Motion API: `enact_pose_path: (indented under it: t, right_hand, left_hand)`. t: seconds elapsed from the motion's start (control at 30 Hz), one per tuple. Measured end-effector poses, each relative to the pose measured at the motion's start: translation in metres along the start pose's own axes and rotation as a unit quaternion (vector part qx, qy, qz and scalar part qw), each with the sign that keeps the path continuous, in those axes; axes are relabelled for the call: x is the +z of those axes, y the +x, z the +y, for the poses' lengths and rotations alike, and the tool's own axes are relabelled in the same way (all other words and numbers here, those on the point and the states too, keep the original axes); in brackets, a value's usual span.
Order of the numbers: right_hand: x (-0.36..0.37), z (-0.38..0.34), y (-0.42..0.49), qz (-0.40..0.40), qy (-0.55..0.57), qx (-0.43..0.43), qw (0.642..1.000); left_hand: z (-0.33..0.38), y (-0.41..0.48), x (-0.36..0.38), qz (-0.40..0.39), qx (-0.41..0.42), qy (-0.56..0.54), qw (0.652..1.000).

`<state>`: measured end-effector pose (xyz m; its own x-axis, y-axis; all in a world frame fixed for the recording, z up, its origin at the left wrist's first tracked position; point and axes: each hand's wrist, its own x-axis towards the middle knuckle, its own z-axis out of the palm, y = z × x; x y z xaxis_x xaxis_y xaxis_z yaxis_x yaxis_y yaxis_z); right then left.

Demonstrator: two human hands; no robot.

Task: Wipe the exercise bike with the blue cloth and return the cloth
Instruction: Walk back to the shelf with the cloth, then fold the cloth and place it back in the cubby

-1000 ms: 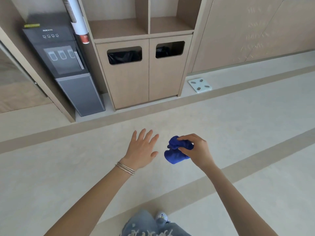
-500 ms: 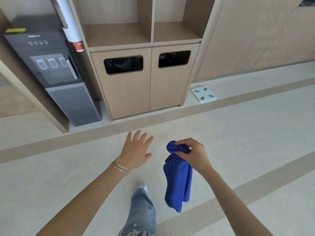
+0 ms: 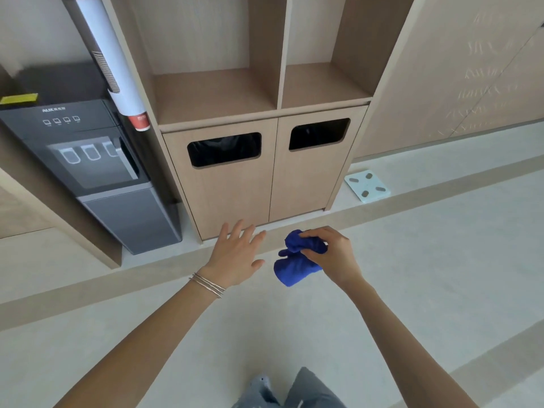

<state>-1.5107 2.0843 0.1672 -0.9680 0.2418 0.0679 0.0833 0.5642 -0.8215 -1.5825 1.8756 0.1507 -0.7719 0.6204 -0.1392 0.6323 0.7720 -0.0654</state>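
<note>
Right hand (image 3: pixel 331 254): fingers and thumb curled round the bunched top of the blue cloth (image 3: pixel 294 267). The rest of the cloth hangs in a short crumpled fold below and to the left of the knuckles. It is held in the air above the floor (image 3: pixel 426 275) and touches nothing else.

Left hand (image 3: pixel 235 256): just beside the cloth but apart from it, palm down, fingers straight and spread wide, holding nothing. Thin bracelets (image 3: pixel 207 285) circle its wrist. Both forearms reach forward from the lower edge of the view, where a knee in grey-blue denim (image 3: pixel 297 391) shows.

Beyond the hands, a wooden cabinet (image 3: pixel 235 198) stands on the floor. It has two doors, each with a rounded opening, the left slot (image 3: pixel 224 149) and the right slot (image 3: pixel 319 134), both lined in black. Two open shelf bays (image 3: pixel 215 95) sit above.

Left of the cabinet stands a dark grey water dispenser (image 3: pixel 97 160), with a white cup tube (image 3: pixel 107 60) mounted alongside. Right of the cabinet, a pale bathroom scale (image 3: pixel 367 186) lies flat on the floor.
</note>
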Motion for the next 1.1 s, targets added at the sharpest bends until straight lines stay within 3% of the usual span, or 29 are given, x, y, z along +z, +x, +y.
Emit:
enact_pose_path:
  t: [0.4, 0.87, 1.1]
  right_hand:
    - [0.031, 0.016, 0.155, -0.08, -0.021, -0.054, 0.995]
    - [0.056, -0.006, 0.373, -0.097, 0.014, -0.118, 0.988]
    - [0.083, -0.028, 0.448, -0.132, 0.068, -0.095, 0.984]
  left_hand:
    - [-0.075, 0.104, 0.008, -0.037, -0.059, -0.008, 0.998]
    - [-0.152, 0.258, -0.01, -0.009, -0.162, -0.03, 0.986]
    - [-0.217, 0.292, -0.015, 0.019, -0.191, -0.035, 0.981]
